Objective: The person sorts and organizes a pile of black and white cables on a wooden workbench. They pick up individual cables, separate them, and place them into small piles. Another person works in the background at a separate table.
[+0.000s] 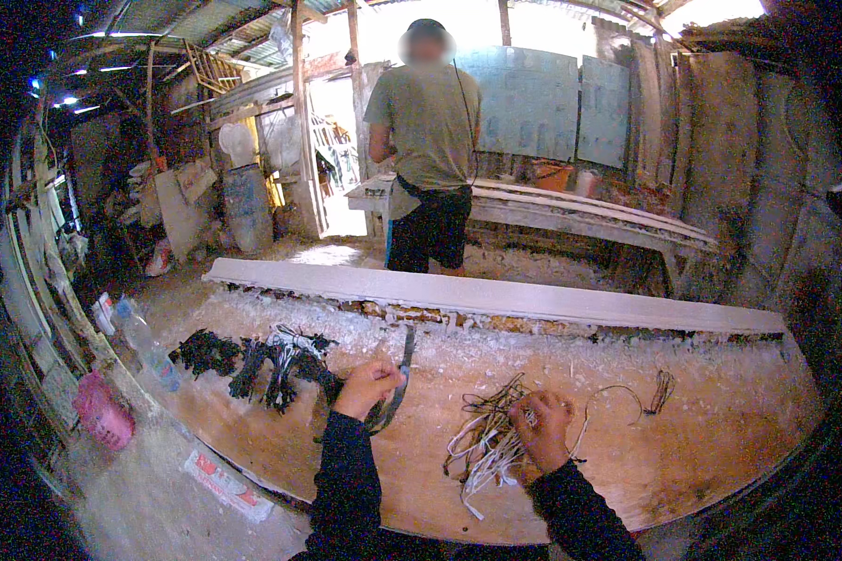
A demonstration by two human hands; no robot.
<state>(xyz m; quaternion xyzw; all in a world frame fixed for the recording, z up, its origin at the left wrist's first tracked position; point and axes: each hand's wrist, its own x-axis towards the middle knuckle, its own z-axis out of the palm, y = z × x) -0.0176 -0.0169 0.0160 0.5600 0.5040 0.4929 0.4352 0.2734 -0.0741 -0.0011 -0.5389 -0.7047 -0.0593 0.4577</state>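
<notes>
My left hand [370,385] is closed in a pinch on a dark flat strip [409,360], which stands up past the fingers and curves down below them. Just right of it, a loose bundle of thin white and dark cords [482,444] lies on the plywood tabletop [412,477]. My right hand [543,425] is at the bundle's right edge, fingers curled in around some cords; the exact grip is partly hidden. To the left lie bunches of black strips [208,353] and a black and white bunch [290,360].
A long white plaster-like moulding [496,294] runs along the table's far edge, with white crumbs before it. A thin looped cord [662,391] lies at right. A plastic bottle [150,341] and pink bag [103,411] are at left. Beyond, a person [426,140] stands by a bench [589,208].
</notes>
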